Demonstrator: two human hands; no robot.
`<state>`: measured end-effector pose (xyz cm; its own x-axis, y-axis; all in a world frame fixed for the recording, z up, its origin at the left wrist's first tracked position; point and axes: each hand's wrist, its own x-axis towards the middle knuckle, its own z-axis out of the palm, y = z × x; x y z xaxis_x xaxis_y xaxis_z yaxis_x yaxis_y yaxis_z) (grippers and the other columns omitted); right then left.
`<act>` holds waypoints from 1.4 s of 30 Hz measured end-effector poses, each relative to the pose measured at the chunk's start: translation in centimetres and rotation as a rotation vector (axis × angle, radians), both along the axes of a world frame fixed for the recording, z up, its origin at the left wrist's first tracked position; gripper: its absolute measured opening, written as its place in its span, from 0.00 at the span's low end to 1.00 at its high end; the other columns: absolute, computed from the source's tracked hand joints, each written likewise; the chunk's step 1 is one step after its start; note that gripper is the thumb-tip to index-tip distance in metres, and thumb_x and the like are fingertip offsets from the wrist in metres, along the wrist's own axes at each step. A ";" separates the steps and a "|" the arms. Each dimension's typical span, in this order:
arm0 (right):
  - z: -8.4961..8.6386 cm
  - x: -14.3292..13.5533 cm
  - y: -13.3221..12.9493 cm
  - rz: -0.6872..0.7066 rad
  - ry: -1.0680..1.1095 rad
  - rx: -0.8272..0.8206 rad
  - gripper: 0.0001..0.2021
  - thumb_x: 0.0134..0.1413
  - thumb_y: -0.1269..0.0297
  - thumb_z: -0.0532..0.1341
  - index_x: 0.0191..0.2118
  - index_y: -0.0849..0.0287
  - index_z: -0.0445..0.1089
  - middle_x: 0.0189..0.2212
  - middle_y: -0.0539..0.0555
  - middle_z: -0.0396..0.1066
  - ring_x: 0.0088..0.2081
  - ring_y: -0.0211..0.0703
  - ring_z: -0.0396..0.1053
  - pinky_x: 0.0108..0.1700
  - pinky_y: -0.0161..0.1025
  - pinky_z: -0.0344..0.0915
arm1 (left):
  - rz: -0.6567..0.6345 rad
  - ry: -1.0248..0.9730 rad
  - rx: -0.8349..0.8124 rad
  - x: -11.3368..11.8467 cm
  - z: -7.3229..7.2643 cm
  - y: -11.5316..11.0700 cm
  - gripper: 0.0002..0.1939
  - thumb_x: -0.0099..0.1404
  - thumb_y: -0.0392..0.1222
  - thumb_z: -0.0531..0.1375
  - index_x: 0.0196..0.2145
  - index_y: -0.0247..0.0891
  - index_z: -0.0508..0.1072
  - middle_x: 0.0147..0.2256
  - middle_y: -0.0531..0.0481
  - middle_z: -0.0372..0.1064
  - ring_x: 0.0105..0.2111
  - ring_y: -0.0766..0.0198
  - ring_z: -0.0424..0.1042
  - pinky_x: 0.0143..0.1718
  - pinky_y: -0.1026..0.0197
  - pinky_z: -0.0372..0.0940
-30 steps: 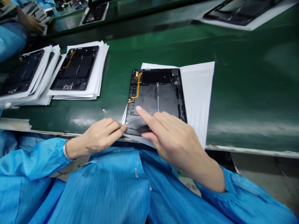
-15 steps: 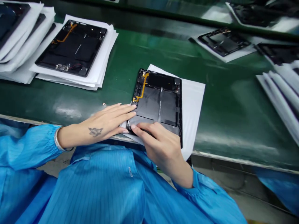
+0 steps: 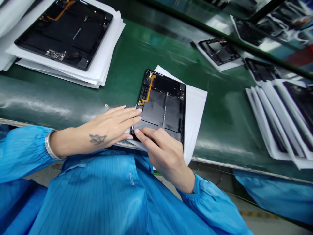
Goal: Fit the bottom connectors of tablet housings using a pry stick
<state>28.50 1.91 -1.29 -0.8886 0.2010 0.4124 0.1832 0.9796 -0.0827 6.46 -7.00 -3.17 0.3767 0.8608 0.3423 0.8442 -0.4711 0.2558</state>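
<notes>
Tablet (image 3: pixel 156 109) lies on paper (image 3: pixel 195 107) on the bench (image 3: pixel 225 130); left hand (image 3: pixel 107 128), fingers straight, ungripping, touches its left edge; right hand (image 3: pixel 167 151) curls over the near-left corner, grip unclear

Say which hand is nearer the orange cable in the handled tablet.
Left. The left hand lies just below the cable; the right hand is farther down, near the lower left corner of the tablet.
</notes>
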 end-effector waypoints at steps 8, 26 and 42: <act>0.7 -0.2 -0.1 0.027 -0.093 0.059 0.12 0.67 0.77 0.53 0.47 0.66 0.73 0.40 0.56 0.78 0.30 0.38 0.63 0.31 0.38 0.60 | -0.006 -0.012 -0.040 -0.1 -0.8 0.3 0.26 0.77 0.48 0.49 0.66 0.32 0.58 0.68 0.40 0.55 0.69 0.57 0.54 0.71 0.49 0.50; 3.3 -1.5 0.5 0.168 -0.257 0.273 0.13 0.68 0.73 0.54 0.32 0.60 0.72 0.28 0.51 0.69 0.30 0.38 0.59 0.28 0.41 0.52 | -0.015 -0.011 -0.040 -0.2 -1.7 0.4 0.27 0.77 0.47 0.49 0.68 0.32 0.56 0.69 0.40 0.52 0.70 0.56 0.51 0.71 0.47 0.50; 1.8 1.6 -0.1 -0.281 0.356 -0.084 0.20 0.68 0.67 0.57 0.62 0.55 0.65 0.27 0.50 0.70 0.27 0.40 0.63 0.31 0.40 0.61 | 0.076 0.092 0.036 -1.3 1.4 -1.4 0.25 0.77 0.45 0.50 0.65 0.29 0.60 0.64 0.32 0.60 0.63 0.47 0.65 0.62 0.44 0.65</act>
